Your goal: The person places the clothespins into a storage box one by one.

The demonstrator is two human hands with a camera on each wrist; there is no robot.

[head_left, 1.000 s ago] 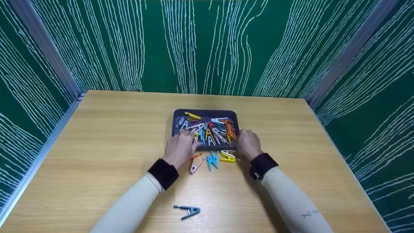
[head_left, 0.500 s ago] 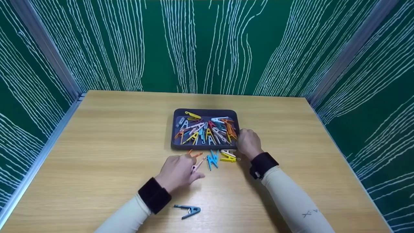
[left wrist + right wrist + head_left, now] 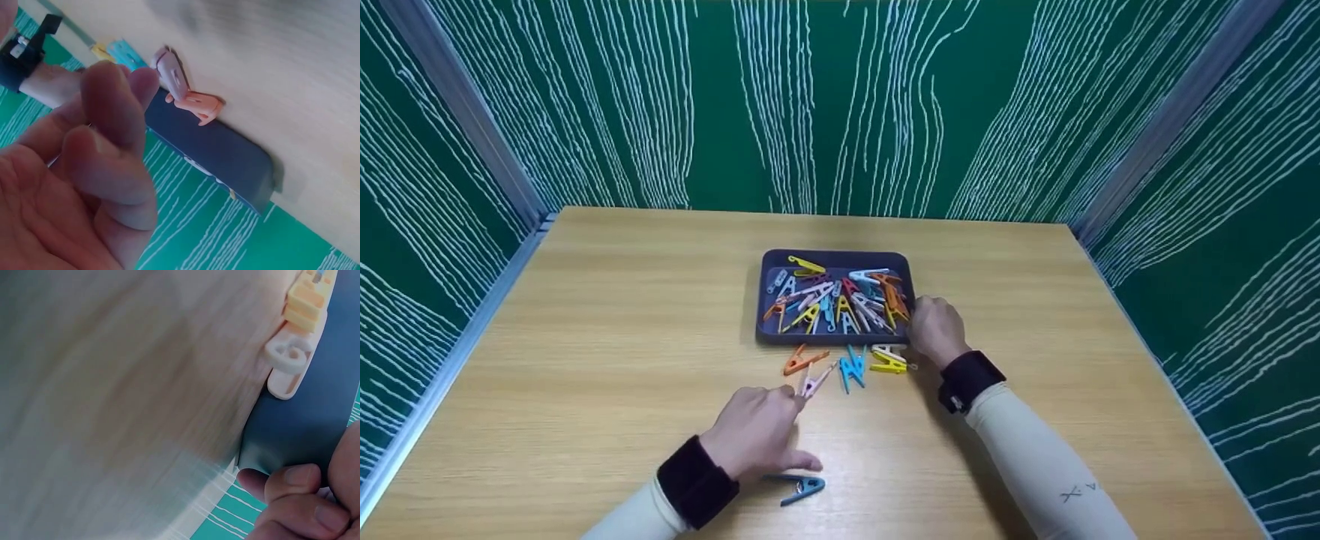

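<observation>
My left hand (image 3: pixel 757 431) is over the table just above a blue-grey clothespin (image 3: pixel 804 489), partly covering it. Its thumb is spread out, and in the left wrist view its fingers (image 3: pixel 112 107) bend loosely around nothing. The right hand (image 3: pixel 937 330) grips the right side of a dark tray (image 3: pixel 832 339) near its front corner, the fingertips (image 3: pixel 301 477) against the wall. Many coloured clothespins lie jumbled inside the tray. In front of it lie an orange clothespin (image 3: pixel 795 364), a pink clothespin (image 3: pixel 812 385), blue ones (image 3: pixel 852 370) and a yellow clothespin (image 3: pixel 889 364).
A white clothespin (image 3: pixel 888 349) lies against the tray's front wall, behind the yellow one. The wooden table (image 3: pixel 622 315) reaches back to a green wall (image 3: pixel 720 112) with white wavy lines. Similar panels stand at both sides.
My left hand has drawn back from the tray toward the front-left, nearing the lone blue-grey clothespin and uncovering the orange and pink ones. The right hand has stayed at the tray.
</observation>
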